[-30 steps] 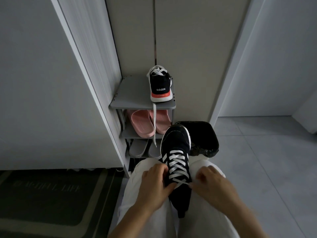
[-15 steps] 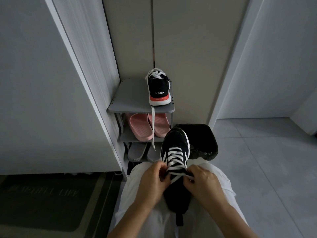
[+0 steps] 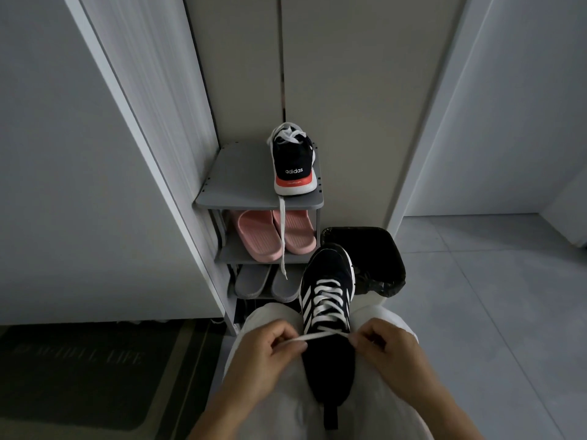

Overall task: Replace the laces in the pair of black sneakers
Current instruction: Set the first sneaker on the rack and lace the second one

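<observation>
Head view: the black sneaker [image 3: 328, 312] lies on the person's lap, toe pointing away, its long axis running between the hands. The left hand [image 3: 270, 354] and the right hand [image 3: 387, 350] each pinch an end of the white lace [image 3: 317, 337], which is stretched crosswise over the tongue (both hands equally near). The other sneaker [image 3: 293, 163] sits on the shoe rack [image 3: 241, 182].

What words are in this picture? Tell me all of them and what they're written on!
"adidas": white letters on the heel of the black sneaker on the top shelf.
Writing on that sneaker's red heel band: too small to read.
Doormat: the last word looks like "LIFE"; the rest is too dark to read.
Sneaker on the lap: no words show.
</observation>
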